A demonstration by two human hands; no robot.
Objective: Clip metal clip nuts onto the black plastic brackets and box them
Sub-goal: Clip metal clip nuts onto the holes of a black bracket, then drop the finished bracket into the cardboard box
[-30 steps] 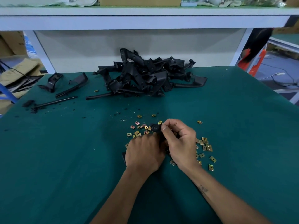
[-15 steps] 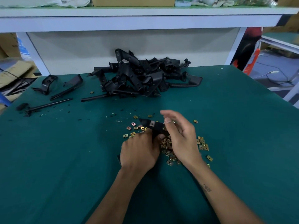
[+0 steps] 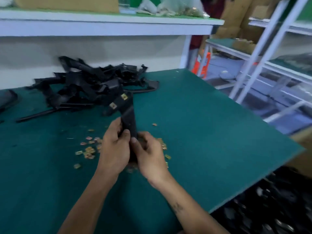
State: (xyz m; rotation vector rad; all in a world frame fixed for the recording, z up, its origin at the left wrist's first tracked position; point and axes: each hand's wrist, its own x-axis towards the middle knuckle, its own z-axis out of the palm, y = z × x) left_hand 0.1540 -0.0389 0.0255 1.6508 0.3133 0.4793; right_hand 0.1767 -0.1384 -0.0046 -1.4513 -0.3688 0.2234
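Note:
Both hands hold one black plastic bracket (image 3: 127,114) upright above the green table. My left hand (image 3: 114,149) grips its lower stem, thumb on the front. My right hand (image 3: 150,156) holds the bottom end from the right. Two brass clip nuts (image 3: 124,97) sit clipped on the bracket's upper arm. Loose clip nuts (image 3: 88,152) lie scattered on the table under and around my hands. A pile of black brackets (image 3: 87,85) lies at the back left.
The green table (image 3: 211,132) ends at its right edge, where a cardboard box (image 3: 302,149) holding black parts (image 3: 270,203) stands below. A white shelf (image 3: 101,26) spans the back. White metal racks (image 3: 263,53) stand to the right.
The bracket has been lifted off the table and turned upright, now gripped by both hands. The view has swung to the right, bringing the box of parts into sight.

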